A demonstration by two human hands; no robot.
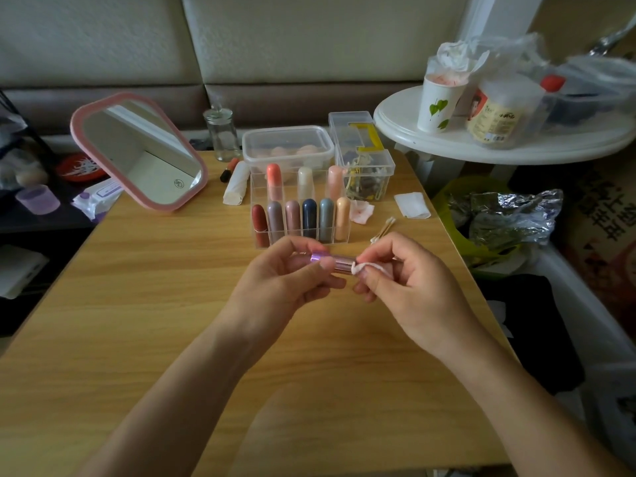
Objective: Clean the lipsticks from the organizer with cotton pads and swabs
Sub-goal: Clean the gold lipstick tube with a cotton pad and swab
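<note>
My left hand [292, 277] holds a shiny pink lipstick tube [335, 262] sideways above the wooden table [137, 304]. Against the tube's right end, my right hand [402, 280] pinches a white cotton pad [365, 268]. Just behind my hands stands the clear organizer [299, 208] with several capped lipsticks upright in its slots. To its right lie a used, pink-stained pad [362, 211], a clean pad [412, 205] and a few cotton swabs [383, 229].
A pink-framed mirror [141, 151] leans at the back left. Behind the organizer are a lidded plastic tub [287, 143], a clear box [364, 160], a glass jar [223, 134], and a white roll [236, 183]. A round white side table [499, 139] holds a paper cup [438, 105].
</note>
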